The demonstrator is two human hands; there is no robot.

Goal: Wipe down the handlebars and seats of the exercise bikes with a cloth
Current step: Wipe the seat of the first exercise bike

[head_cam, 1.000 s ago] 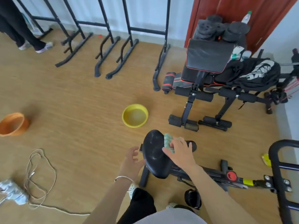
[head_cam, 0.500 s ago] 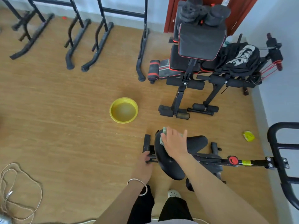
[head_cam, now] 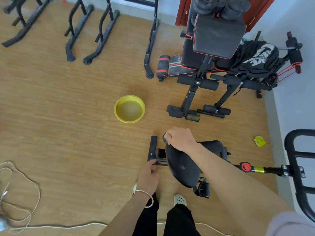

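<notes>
Seat (head_cam: pixel 183 169), stiff and slick-looking, stands by the person's legs; left hand (head_cam: pixel 149 176) grips the frame (head_cam: pixel 154 150), while right hand (head_cam: pixel 180 138) presses a barely visible, probably limp cloth (head_cam: pixel 165 136) on its far edge. Basin (head_cam: pixel 129 109) beyond.

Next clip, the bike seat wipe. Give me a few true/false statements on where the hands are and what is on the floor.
1. The right hand is on the rear edge of the seat. True.
2. The left hand is in the yellow basin. False: it holds the black frame beside the seat.
3. The basin sits on the floor, apart from the bike. True.
4. The cloth lies spread out, in full view, on the seat. False: it is almost hidden under the right hand.
</notes>
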